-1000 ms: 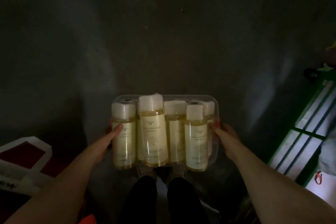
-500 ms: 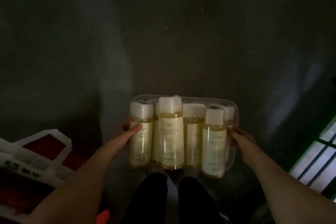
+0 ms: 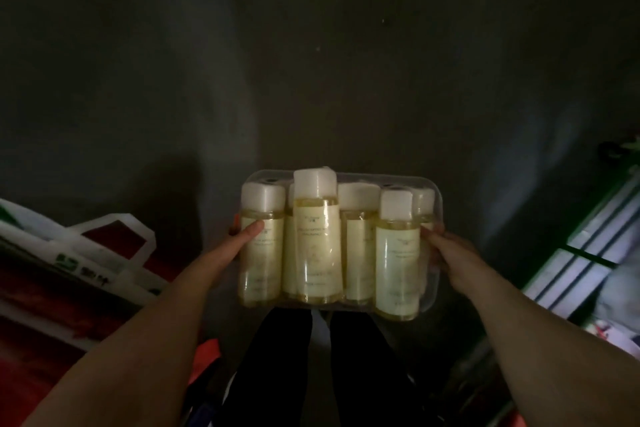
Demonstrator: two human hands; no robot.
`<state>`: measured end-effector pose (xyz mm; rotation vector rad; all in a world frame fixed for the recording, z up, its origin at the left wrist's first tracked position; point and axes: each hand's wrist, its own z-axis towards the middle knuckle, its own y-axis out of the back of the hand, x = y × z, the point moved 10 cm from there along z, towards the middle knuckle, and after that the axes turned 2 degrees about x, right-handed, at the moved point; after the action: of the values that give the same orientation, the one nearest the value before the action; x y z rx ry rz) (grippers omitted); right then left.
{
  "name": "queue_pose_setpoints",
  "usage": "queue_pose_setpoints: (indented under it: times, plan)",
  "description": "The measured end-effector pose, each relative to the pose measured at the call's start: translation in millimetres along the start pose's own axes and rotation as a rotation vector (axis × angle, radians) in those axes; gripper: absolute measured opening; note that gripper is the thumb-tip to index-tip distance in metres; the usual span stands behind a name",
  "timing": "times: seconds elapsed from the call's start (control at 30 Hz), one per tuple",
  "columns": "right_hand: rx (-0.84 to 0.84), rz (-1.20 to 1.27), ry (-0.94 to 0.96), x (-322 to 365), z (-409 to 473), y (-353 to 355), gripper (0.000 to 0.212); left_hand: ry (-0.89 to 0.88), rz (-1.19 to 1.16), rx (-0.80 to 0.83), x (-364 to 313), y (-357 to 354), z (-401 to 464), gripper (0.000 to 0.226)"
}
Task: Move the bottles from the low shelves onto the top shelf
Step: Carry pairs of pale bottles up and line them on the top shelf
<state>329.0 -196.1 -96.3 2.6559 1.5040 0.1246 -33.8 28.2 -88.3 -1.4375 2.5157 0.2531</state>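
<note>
Clear tray point(image 3: 437, 274) of yellow bottles point(image 3: 318, 236), left hand point(image 3: 239, 240) and right hand point(image 3: 446, 248) fingers gripping its ends, above dim floor point(image 3: 311, 80)

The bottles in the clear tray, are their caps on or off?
On. Each bottle visible in the clear tray wears a white cap, and yellowish liquid fills them near the neck.

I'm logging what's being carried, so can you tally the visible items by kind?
Bottles of yellow liquid with white caps, at least partly visible: 6 (nearest front one; more may be hidden behind)
Clear plastic tray holding them: 1
Hands gripping the tray's sides: 2 (left hand, right hand)
Total: 9
</note>
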Motion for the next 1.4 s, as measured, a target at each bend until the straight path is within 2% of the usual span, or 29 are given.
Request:
queue_pose_setpoints:
  times: [0.1,0.27,0.37,0.4,0.47,0.5,0.6,0.67,0.77,1.0,1.1,1.2,1.33,1.4]
  plan:
    - [-0.053,-0.031,0.012,9.1,-45.4,5.2,0.054,0.014,-0.05,-0.003,-5.5,1.5,-41.0,0.06]
    - [-0.044,-0.075,0.025,22.1,-133.4,12.2,0.075,0.09,-0.068,-0.005,-15.7,11.9,-116.0,0.083]
    - [-0.061,-0.088,0.079,36.0,-187.2,20.6,0.073,0.094,-0.02,0.0,-43.4,7.9,-168.7,0.067]
    - [-0.061,-0.084,0.091,40.9,-204.7,22.8,0.067,0.088,-0.005,0.0,-54.1,8.2,-185.1,0.069]
    - [-0.062,-0.074,0.106,50.7,-240.6,28.4,0.061,0.083,0.051,0.001,-75.9,8.8,-216.9,0.087]
    - [-0.068,-0.075,0.116,56.4,-256.5,31.6,0.064,0.086,0.067,0.001,-86.2,10.2,-230.2,0.091]
    - [-0.067,-0.078,0.16,78.1,-293.3,39.8,0.07,0.075,0.079,0.002,-123.9,8.8,-271.6,0.08]
    - [-0.068,-0.097,0.192,98.2,-318.8,43.1,0.07,0.027,0.093,-0.036,-152.1,13.8,-292.0,0.097]
    - [-0.067,-0.125,0.236,133.0,-343.8,41.1,0.062,-0.022,0.091,-0.027,-188.2,18.3,-307.2,0.109]
    - [-0.109,-0.181,0.308,232.3,-386.0,21.1,0.049,-0.063,0.096,0.021,-277.8,42.5,-306.9,0.102]
    - [-0.125,-0.173,0.331,276.3,-393.5,17.0,0.056,-0.103,0.072,0.043,-324.7,47.1,-304.1,0.095]
    - [-0.126,-0.17,0.348,317.8,-397.7,9.6,0.068,-0.158,0.076,0.001,-377.2,58.8,-297.5,0.098]
    - [-0.128,-0.154,0.363,375.7,-400.4,-2.3,0.06,-0.182,0.061,-0.003,-438.6,64.2,-285.4,0.082]
    - [-0.118,-0.164,0.362,406.8,-398.7,-7.4,0.066,-0.188,0.051,0.005,-465.9,67.9,-277.0,0.079]
